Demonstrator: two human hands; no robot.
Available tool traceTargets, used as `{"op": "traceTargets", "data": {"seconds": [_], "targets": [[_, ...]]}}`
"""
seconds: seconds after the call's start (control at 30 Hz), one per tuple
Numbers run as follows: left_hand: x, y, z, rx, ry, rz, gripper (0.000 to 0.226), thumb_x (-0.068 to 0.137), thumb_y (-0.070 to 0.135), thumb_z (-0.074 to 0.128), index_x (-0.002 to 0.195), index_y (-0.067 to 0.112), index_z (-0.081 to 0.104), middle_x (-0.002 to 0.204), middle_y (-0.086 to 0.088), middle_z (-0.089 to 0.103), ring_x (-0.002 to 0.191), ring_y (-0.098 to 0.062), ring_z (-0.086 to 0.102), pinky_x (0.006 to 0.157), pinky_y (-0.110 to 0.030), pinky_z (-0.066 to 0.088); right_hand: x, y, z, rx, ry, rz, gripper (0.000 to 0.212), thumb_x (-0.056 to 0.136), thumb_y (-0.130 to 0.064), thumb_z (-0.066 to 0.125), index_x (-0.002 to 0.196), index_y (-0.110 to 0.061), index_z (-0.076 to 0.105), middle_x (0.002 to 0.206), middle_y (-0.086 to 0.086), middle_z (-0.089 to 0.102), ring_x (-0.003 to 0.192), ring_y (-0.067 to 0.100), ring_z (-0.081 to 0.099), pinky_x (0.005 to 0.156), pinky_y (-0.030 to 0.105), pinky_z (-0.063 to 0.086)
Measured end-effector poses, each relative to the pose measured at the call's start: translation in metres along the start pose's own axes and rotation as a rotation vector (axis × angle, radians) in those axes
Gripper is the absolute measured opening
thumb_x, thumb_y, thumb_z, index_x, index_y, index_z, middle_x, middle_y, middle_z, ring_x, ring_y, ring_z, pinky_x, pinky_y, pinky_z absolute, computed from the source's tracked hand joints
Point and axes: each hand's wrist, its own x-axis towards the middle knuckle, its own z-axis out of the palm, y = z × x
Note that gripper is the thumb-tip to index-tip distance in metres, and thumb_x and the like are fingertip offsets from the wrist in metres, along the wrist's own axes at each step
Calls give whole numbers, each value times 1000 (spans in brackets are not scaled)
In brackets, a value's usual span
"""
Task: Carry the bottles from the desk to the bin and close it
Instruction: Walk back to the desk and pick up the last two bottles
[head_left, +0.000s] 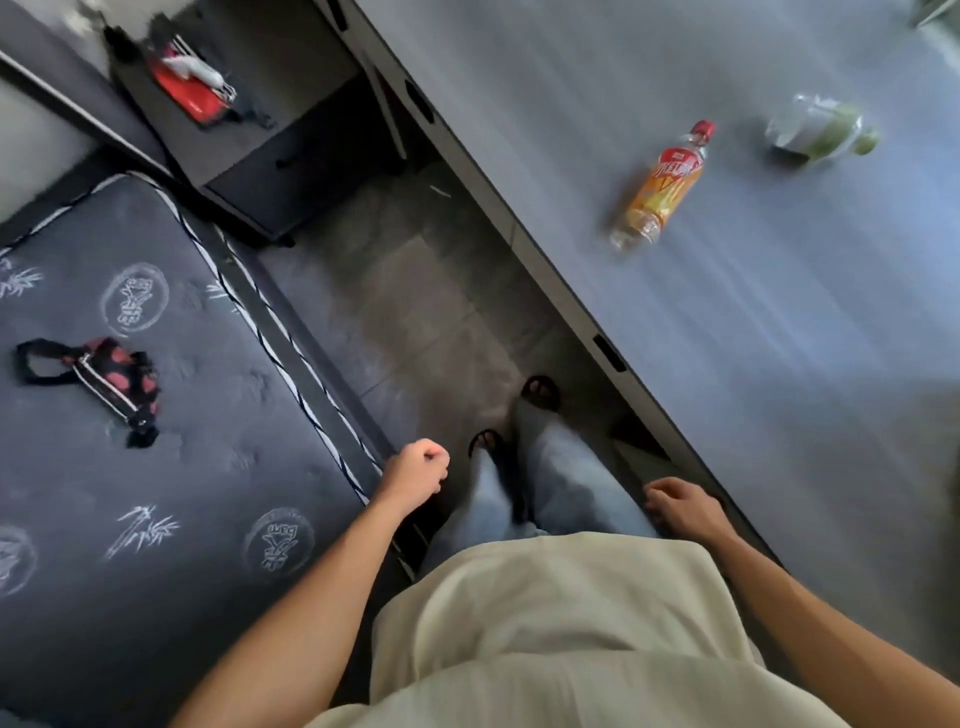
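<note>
Two plastic bottles lie on their sides on the grey desk (753, 338) at the right. One is an orange-labelled bottle with a red cap (662, 187); the other is a green-labelled bottle (821, 132), farther back and blurred. My left hand (418, 470) hangs over the floor beside the bed, its fingers curled into a loose fist with nothing in it. My right hand (680, 506) hangs at the desk's near edge, fingers loosely apart and empty. Both hands are well short of the bottles. No bin is in view.
A dark mattress (156, 493) fills the left, with a small black-and-red pouch (109, 376) on it. A dark bedside cabinet (244, 130) carrying a red item (189, 85) stands at the far end of the narrow tiled aisle (415, 312). My legs and sandalled feet stand in that aisle.
</note>
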Motion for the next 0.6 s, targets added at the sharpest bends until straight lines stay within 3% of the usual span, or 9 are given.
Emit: {"op": "traceTargets", "data": {"seconds": [0.2, 0.3, 0.4, 0.5, 0.6], "targets": [[45, 89, -25, 120, -27, 70, 17, 86, 27, 54, 84, 21, 70, 75, 2, 75, 59, -17, 65, 63, -30, 50, 8, -4, -18, 105, 21, 63, 15, 95, -29, 58, 101, -30, 71, 96, -5, 76, 92, 15, 69, 88, 36, 52], [56, 114, -33, 184, -37, 36, 17, 86, 27, 54, 81, 22, 69, 76, 1, 75, 59, -19, 64, 62, -30, 48, 18, -26, -37, 187, 53, 46, 13, 96, -29, 58, 98, -33, 70, 95, -6, 76, 90, 16, 70, 90, 37, 53], [62, 128, -42, 266, -37, 18, 17, 85, 27, 55, 78, 22, 70, 74, 1, 75, 61, -25, 67, 61, -32, 50, 34, -59, -61, 289, 79, 25, 16, 95, -24, 59, 101, -24, 74, 91, -3, 78, 82, 17, 74, 87, 35, 57], [69, 150, -52, 346, -27, 49, 18, 86, 29, 55, 78, 25, 71, 72, 6, 76, 77, -25, 73, 75, -37, 59, 48, -94, -91, 332, 117, -52, 18, 95, -23, 57, 105, -22, 73, 91, 1, 78, 78, 21, 75, 83, 39, 59], [73, 189, -54, 369, -41, 114, 19, 83, 36, 51, 81, 34, 70, 71, 9, 75, 76, -20, 72, 79, -40, 60, 55, -120, -121, 415, 170, -132, 18, 97, -25, 55, 107, -24, 70, 93, -1, 76, 78, 19, 74, 79, 40, 59]]}}
